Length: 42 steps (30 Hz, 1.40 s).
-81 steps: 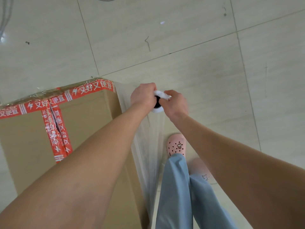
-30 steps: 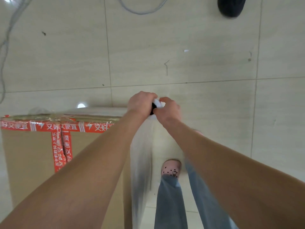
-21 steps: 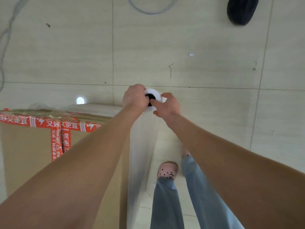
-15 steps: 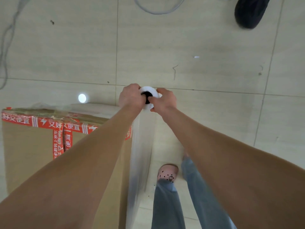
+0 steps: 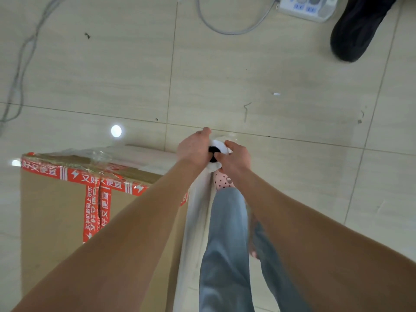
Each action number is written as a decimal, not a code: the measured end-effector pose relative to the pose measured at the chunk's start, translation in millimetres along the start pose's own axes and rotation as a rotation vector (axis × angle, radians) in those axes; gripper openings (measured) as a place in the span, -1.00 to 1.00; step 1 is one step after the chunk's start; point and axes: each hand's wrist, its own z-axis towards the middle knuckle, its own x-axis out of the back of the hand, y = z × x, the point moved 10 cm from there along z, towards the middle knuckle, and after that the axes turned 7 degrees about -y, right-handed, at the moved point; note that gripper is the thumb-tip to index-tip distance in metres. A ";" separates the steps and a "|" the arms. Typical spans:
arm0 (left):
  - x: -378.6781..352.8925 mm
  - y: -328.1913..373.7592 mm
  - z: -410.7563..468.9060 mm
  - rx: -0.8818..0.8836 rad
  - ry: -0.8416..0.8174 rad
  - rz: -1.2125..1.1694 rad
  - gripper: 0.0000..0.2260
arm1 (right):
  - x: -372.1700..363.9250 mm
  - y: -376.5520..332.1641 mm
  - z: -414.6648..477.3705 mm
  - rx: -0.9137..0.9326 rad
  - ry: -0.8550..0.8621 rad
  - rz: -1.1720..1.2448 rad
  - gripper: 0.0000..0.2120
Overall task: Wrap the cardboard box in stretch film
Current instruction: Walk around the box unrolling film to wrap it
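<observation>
Beyond film roll [image 5: 222, 144], black shoe [image 5: 356, 30], power strip [image 5: 307, 6], grey cable [image 5: 227, 32]

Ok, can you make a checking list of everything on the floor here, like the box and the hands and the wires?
Surface: pale tiled floor, few dark specks.
Job's things: cardboard box with red tape, crinkled film on its far edge; film roll upright at its corner.
Clutter: black shoe, far right.
Hands: left hand and right hand both grip the film roll's top.
Cables: grey cable by a power strip; another cable, far left.
Surroundings: blue trouser legs, pink clog.
</observation>
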 end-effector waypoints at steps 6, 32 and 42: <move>14.9 23.7 8.8 -0.167 0.042 0.147 -0.80 | 10.6 -14.6 0.0 -0.043 0.034 -0.052 -0.50; 62.0 -61.8 39.2 0.253 0.133 -0.462 -0.87 | -1.4 -116.1 18.2 0.136 0.157 -0.305 -0.68; 71.0 -101.2 43.9 0.232 0.170 -0.526 -0.73 | -46.7 -141.4 31.1 0.140 0.118 -0.383 -0.75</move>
